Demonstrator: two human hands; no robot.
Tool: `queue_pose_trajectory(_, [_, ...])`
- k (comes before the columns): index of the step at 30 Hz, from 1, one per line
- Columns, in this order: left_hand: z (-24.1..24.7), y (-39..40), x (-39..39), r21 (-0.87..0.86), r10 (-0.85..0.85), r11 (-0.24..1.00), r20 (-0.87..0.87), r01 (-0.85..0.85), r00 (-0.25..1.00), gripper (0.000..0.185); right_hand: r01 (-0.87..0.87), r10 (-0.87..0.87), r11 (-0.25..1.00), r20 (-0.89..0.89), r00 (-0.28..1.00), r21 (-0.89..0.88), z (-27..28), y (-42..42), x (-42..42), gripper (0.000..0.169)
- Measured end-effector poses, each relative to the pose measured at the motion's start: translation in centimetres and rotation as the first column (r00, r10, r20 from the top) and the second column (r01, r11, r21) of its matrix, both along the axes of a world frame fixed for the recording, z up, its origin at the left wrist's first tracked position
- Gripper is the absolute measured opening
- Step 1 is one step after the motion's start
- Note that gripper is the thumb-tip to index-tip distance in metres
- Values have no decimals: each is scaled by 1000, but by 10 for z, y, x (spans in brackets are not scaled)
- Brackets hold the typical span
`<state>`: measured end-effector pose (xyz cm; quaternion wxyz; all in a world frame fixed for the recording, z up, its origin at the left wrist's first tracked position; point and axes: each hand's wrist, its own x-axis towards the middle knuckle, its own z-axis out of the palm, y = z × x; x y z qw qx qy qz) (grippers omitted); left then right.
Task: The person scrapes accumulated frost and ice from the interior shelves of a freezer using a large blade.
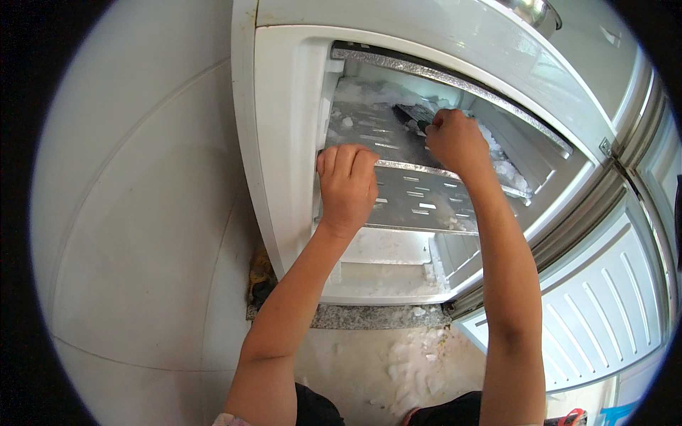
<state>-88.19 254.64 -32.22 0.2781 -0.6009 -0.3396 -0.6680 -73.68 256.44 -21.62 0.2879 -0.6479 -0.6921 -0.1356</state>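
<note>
An upright freezer stands with its door swung out to the right. My left hand (349, 181) grips the front edge of a slotted metal shelf (367, 130) at its left end. Above the same shelf, my right hand (458, 139) holds a dark, flat-bladed tool (415, 114), whose exact kind I cannot tell. The blade reaches toward frost and loose ice (373, 91) at the back of the shelf. More broken ice (506, 165) lies along the shelf's right side. Fingertips of my left hand are hidden behind the shelf edge.
Below is another slotted shelf (415, 199) with bits of ice. The freezer door (602, 309) is at the right, a tiled wall (144, 239) at the left. Ice pieces and water lie on the floor (421, 367) before a stone slab (373, 318). A metal pot (533, 13) stands on top.
</note>
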Motion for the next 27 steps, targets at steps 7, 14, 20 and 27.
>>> queue_pose_trajectory(7, [-3, -1, -2, -26, 25, 999, 6, -24, 1000, 18, -33, 26, 992, -62, 998, -123, -3, -2, 2, 25])
queue_pose_trajectory(14, [0, -2, -4, -46, 10, 999, -10, -10, 1000, 22, -189, 165, 981, -303, 939, -51, -10, 14, 38, 26])
queue_pose_trajectory(20, [1, -4, -5, -79, 1, 997, -38, -4, 999, 22, -70, 67, 998, -168, 984, -8, -13, 10, 28, 23])
queue_pose_trajectory(27, [-1, -4, -7, -79, -3, 997, -32, 1, 999, 23, -49, 55, 994, -69, 996, 93, -21, -9, 30, 23])
